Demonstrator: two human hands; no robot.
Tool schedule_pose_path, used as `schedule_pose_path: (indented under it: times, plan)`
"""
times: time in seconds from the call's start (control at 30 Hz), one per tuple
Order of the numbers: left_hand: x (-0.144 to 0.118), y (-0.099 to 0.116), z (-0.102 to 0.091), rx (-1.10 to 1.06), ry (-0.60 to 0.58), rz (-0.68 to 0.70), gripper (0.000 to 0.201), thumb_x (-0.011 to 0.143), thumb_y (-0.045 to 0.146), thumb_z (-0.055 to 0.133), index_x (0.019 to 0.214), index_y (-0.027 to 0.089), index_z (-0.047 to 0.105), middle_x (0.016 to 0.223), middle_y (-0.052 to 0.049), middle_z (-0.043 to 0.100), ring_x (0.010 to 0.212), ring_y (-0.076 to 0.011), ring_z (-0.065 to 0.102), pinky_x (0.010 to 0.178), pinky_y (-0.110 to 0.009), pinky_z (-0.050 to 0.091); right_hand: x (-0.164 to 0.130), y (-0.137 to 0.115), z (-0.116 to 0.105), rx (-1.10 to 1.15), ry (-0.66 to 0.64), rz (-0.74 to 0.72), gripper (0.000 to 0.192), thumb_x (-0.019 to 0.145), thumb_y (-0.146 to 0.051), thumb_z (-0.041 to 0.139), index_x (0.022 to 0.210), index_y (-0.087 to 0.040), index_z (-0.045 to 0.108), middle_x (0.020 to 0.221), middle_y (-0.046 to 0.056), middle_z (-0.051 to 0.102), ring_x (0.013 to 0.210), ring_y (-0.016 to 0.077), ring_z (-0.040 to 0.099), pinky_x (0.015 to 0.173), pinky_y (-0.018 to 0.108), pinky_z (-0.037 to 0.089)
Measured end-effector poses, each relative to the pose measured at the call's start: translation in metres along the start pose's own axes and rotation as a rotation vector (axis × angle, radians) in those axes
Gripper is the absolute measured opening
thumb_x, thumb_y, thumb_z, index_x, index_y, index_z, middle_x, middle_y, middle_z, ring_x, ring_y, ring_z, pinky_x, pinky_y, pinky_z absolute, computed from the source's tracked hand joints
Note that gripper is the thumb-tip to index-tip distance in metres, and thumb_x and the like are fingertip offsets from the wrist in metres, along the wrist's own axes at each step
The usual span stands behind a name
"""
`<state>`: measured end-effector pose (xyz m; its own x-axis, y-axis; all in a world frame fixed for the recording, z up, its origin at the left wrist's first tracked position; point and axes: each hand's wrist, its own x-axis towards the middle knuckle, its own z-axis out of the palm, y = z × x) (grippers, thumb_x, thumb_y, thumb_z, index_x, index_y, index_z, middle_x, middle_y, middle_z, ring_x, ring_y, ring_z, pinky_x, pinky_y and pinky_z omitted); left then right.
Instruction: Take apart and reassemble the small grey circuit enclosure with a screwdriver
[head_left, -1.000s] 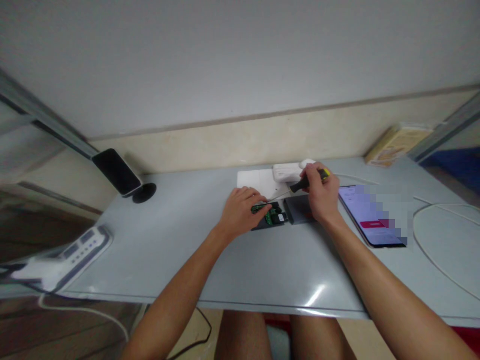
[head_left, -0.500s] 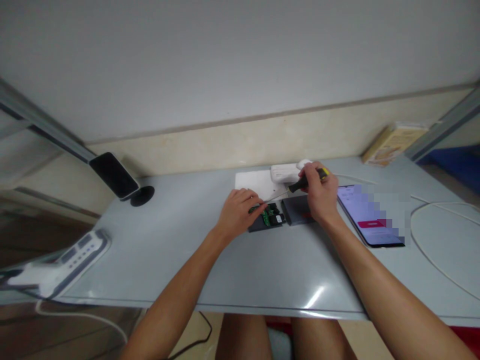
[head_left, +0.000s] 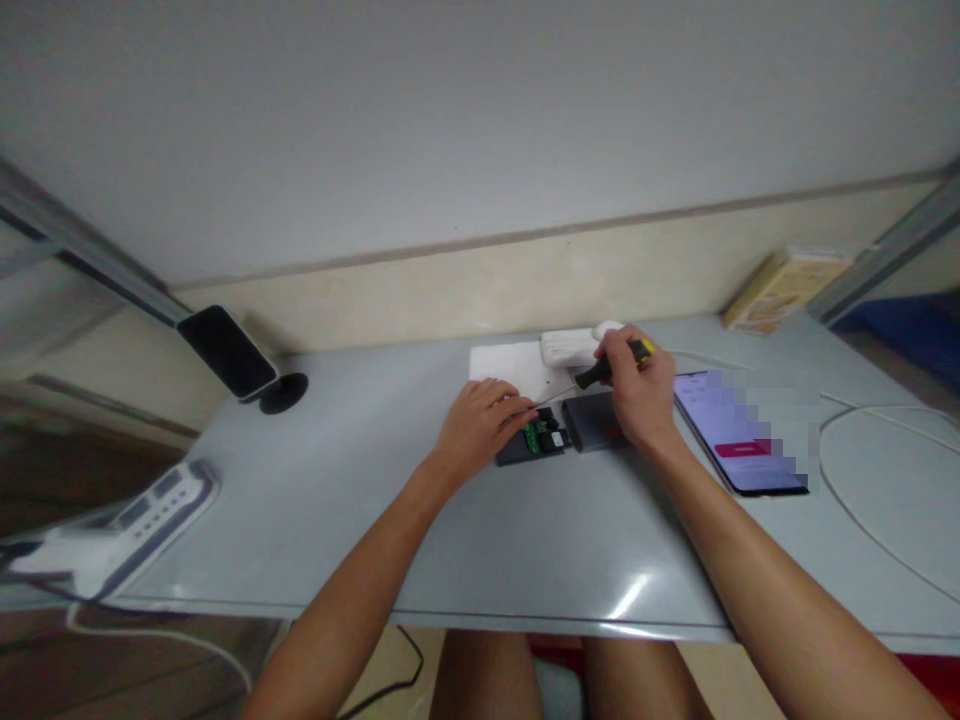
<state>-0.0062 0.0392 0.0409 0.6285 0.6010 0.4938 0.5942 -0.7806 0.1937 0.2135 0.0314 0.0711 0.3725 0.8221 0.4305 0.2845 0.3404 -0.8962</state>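
In the head view, the green circuit board [head_left: 532, 436] on the glossy grey tabletop [head_left: 540, 540] is partly covered by the left hand [head_left: 480, 420], whose bent fingers' grip cannot be told; the black-and-yellow-handled screwdriver [head_left: 595, 373], tip indistinct, is clasped by the right hand [head_left: 641, 392].

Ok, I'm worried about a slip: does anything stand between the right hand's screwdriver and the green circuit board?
Yes, partly: the left hand covers the circuit board's left part, its fingertips right by the screwdriver's tip, whose exact end I can't make out. Nothing visible blocks the shaft.
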Motion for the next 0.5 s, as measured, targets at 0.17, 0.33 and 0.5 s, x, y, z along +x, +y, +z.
schedule_pose_path:
  times: [0.17, 0.33, 0.5]
  plan:
    - [0.0, 0.007, -0.003, -0.103, -0.028, -0.069, 0.034, 0.1, 0.045, 0.058, 0.125, 0.022, 0.065, 0.112, -0.009, 0.071, 0.106, -0.0235, 0.064, 0.093, -0.04, 0.05, -0.003, -0.008, 0.001, -0.117, -0.033, -0.1, 0.039, 0.092, -0.046, 0.058, 0.062, -0.023, 0.051, 0.055, -0.004, 0.047, 0.055, 0.0129, 0.045, 0.057, 0.027, 0.039]
    - [-0.003, 0.015, -0.001, -0.17, -0.125, -0.031, 0.055, 0.093, 0.046, 0.066, 0.14, 0.021, 0.052, 0.128, -0.013, 0.063, 0.119, -0.0283, 0.059, 0.107, -0.049, 0.048, -0.006, -0.013, 0.001, -0.179, -0.082, -0.15, 0.037, 0.093, -0.041, 0.055, 0.061, -0.022, 0.05, 0.053, -0.004, 0.047, 0.054, 0.0127, 0.043, 0.058, 0.028, 0.038]
    - [-0.005, 0.02, 0.003, -0.187, -0.189, 0.001, 0.06, 0.09, 0.042, 0.07, 0.141, 0.017, 0.05, 0.131, -0.014, 0.061, 0.122, -0.0298, 0.056, 0.108, -0.048, 0.047, -0.006, -0.013, 0.001, -0.2, -0.103, -0.171, 0.034, 0.092, -0.038, 0.055, 0.062, -0.022, 0.051, 0.055, -0.004, 0.049, 0.055, 0.0129, 0.046, 0.057, 0.028, 0.037]
